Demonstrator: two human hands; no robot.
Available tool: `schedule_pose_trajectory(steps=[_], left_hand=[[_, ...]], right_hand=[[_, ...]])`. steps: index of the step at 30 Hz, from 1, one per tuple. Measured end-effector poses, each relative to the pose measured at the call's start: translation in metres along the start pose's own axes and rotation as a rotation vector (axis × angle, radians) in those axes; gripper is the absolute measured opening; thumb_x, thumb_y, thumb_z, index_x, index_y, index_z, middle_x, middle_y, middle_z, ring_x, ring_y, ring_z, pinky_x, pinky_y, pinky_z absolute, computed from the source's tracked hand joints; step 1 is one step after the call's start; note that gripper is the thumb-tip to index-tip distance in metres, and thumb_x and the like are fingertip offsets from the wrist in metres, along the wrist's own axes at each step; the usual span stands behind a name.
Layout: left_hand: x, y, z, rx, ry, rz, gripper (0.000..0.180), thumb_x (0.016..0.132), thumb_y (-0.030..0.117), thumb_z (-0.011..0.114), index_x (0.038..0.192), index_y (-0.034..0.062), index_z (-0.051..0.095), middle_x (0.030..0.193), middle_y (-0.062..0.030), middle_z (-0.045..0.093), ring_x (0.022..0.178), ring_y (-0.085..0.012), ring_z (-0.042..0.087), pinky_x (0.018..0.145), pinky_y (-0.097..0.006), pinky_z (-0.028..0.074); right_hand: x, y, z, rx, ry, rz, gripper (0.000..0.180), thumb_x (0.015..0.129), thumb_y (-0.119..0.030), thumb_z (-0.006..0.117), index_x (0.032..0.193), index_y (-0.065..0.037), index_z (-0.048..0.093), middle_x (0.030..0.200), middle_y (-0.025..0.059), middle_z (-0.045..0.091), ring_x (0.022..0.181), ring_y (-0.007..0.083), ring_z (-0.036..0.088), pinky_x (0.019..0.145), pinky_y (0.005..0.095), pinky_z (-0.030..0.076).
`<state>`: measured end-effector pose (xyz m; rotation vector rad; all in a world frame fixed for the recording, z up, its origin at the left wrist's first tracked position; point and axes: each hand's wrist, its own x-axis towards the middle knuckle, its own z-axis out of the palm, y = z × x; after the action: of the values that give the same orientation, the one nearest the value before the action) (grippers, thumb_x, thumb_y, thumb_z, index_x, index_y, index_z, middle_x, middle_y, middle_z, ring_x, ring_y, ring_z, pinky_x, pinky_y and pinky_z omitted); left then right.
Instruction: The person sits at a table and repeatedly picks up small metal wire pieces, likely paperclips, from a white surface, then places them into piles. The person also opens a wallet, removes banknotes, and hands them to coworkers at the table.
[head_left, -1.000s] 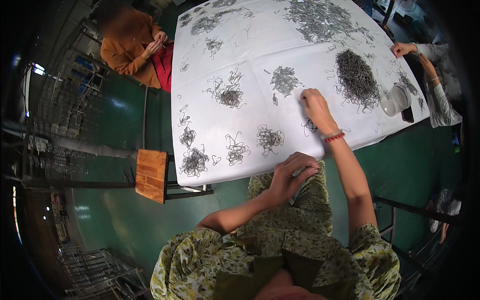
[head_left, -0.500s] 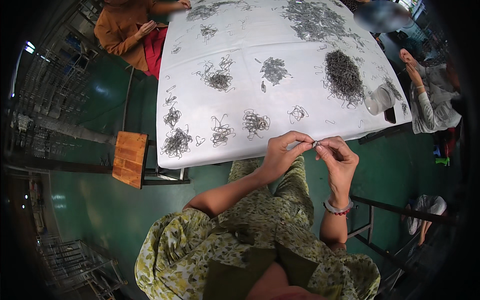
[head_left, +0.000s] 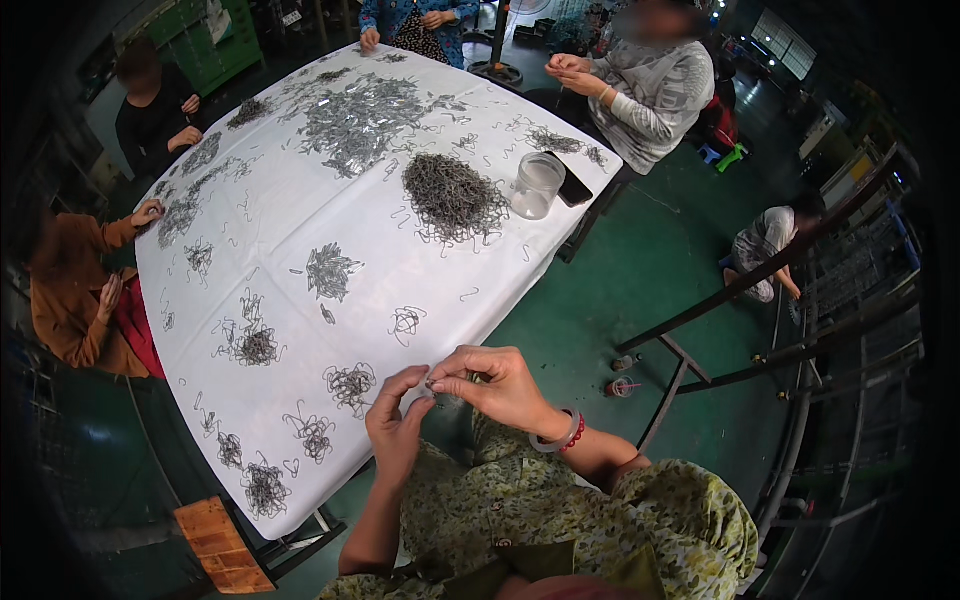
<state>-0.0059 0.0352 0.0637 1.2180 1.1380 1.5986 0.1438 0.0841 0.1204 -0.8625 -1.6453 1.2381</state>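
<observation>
Just off the table's near edge, my left hand (head_left: 396, 428) and my right hand (head_left: 503, 392) meet fingertip to fingertip. Both are closed in a pinch on one small grey metal piece (head_left: 430, 383), mostly covered by the fingers, so its exact shape cannot be told. Close to my left hand on the white tabletop lies a tangle of bent wire hooks (head_left: 350, 385). A looser cluster of wire hooks (head_left: 406, 322) is beyond my hands, and a small heap of flat grey metal pieces (head_left: 330, 272) lies farther off.
A large heap of wire hooks (head_left: 450, 197) stands near a clear plastic tub (head_left: 537, 186) and a dark phone (head_left: 573, 185). Flat metal pieces (head_left: 360, 122) spread across the far middle. Several people sit around the table (head_left: 420, 275). A wooden stool (head_left: 222, 543) is at lower left.
My view has swung to the right, so the table now sits slanted and more co-workers show. My hands remain pinched together on the small piece, with the wrists turned differently.
</observation>
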Motion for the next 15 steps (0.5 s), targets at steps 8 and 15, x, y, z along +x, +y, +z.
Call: schedule_pose_trajectory(steps=[8,15], left_hand=[[0.102,-0.049,-0.172,1.27,0.268,0.028,0.013,0.08,0.011,0.063,0.085,0.0005,0.068,0.086,-0.0152,0.063,0.079,-0.0297,0.058,0.068,-0.037,0.046],[0.104,-0.068,-0.179,1.499,0.199,-0.071,0.009,0.077,0.008,0.063,0.077,-0.0003,0.064,0.087,-0.0153,0.06,0.085,-0.0319,0.057,0.07,-0.042,0.047]], right_hand=[[0.004,0.001,0.003,-0.001,0.013,-0.059,0.013,0.078,-0.001,0.068,0.091,-0.001,0.069,0.083,0.006,0.068,0.066,0.009,0.059,0.06,0.0224,0.047],[-0.003,-0.003,-0.003,0.028,0.014,-0.055,0.014,0.079,-0.002,0.067,0.093,-0.002,0.068,0.084,0.0056,0.068,0.068,0.0087,0.06,0.061,0.0219,0.047]])
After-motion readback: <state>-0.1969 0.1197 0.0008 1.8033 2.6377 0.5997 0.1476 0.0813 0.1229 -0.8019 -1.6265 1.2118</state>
